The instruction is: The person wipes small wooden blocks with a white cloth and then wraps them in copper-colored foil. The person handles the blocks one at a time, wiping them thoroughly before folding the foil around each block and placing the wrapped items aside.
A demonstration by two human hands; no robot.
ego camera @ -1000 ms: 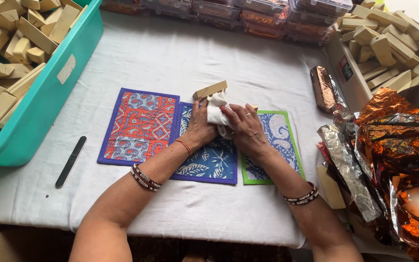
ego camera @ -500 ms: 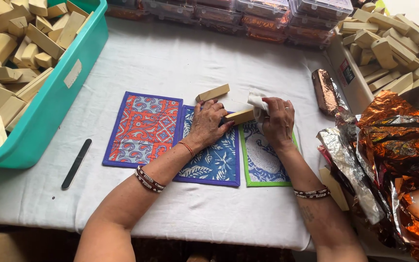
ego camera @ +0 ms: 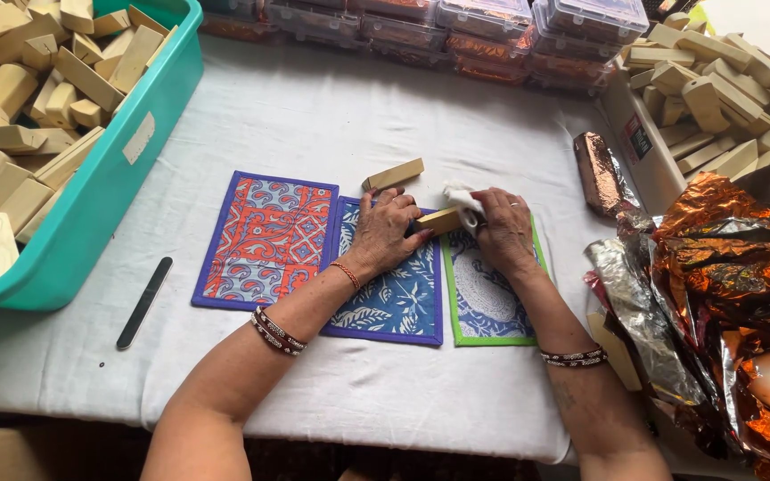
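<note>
The big teal plastic bin (ego camera: 109, 191) on my white-cloth desk (ego camera: 314, 116) is full of plain tan wooden blocks. Copper foil wrappers (ego camera: 724, 285) pile up by my right side. So I think lots are left. My left hand (ego camera: 387, 233) presses flat on the blue leafy cloth mat (ego camera: 394, 298), its grip pinning the small tan wooden block (ego camera: 438, 220). My right hand (ego camera: 503, 227) curls, its grip closed around a white rag (ego camera: 462, 198) at the block's end.
</note>
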